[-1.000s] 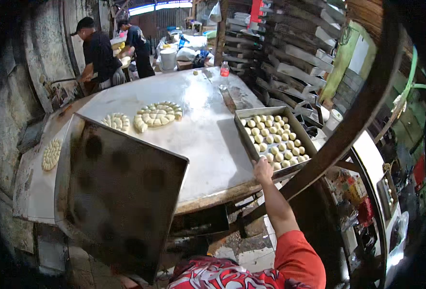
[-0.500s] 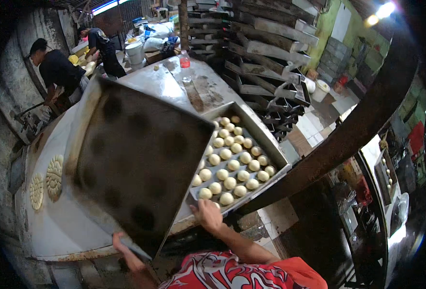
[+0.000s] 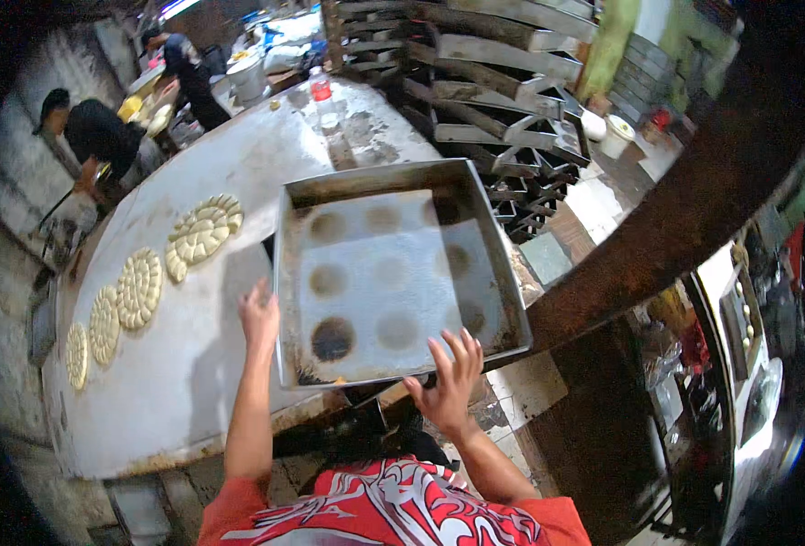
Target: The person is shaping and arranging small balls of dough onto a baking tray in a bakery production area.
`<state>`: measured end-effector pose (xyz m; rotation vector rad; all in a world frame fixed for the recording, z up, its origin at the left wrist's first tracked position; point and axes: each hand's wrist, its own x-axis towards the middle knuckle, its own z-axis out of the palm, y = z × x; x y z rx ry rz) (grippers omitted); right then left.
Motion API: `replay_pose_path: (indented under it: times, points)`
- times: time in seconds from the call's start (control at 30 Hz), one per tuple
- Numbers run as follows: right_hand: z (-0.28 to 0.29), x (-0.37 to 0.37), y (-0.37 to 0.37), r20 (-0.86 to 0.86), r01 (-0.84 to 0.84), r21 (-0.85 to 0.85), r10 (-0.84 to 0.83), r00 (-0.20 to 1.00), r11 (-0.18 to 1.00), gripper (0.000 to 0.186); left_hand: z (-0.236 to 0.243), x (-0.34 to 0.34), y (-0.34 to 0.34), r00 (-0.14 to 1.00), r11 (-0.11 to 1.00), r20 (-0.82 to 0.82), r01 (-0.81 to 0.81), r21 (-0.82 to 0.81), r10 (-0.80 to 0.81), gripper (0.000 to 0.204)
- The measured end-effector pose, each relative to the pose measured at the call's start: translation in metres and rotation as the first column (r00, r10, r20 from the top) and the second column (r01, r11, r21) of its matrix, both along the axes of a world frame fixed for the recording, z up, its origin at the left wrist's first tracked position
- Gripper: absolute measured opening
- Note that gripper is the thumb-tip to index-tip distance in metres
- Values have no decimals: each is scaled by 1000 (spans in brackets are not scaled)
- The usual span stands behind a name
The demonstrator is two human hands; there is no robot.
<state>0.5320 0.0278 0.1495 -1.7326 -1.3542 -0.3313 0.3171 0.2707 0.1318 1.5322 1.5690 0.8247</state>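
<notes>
A square metal baking tray (image 3: 389, 278) with dark round stains on its bottom lies upright at the near right edge of the table, holding nothing. The tray of dough balls is out of sight, apparently beneath it. My left hand (image 3: 259, 314) is beside the tray's left wall with its fingers apart; whether it touches the wall I cannot tell. My right hand (image 3: 451, 373) is open at the near right rim, fingers spread, gripping nothing. Left of the tray, several flat segmented dough spirals, the largest one (image 3: 204, 235) farthest off, lie in a row on the table.
The pale worktop (image 3: 184, 364) curves away left. A bottle with a red band (image 3: 320, 86) stands at its far end. Behind are stacked metal trays (image 3: 503, 82). A rusty curved beam (image 3: 639, 264) runs along the right. Two people (image 3: 102, 132) work at far left.
The stained tray, tilted up in my hands before, has come down to the right, covering the dough balls. Both hands have let go of it. More dough spirals now show on the left.
</notes>
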Motion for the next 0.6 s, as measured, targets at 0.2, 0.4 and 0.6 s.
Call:
replay_pose_path:
  times: [0.2, 0.4, 0.6]
  points:
    - [-23, -6, 0, 155, -147, -358, 214, 964, 922, 32, -3, -23, -43, 998, 995, 39, 54, -81, -51, 47]
    - [-33, -40, 5, 248, 26, -422, 88, 965, 906, 26, 0, -27, -54, 989, 989, -34, 142, 46, -141, 38]
    - [-36, -65, 33, 328, 188, -341, -71, 942, 921, 25, 14, -54, -21, 954, 957, 142, 279, -85, -265, 41]
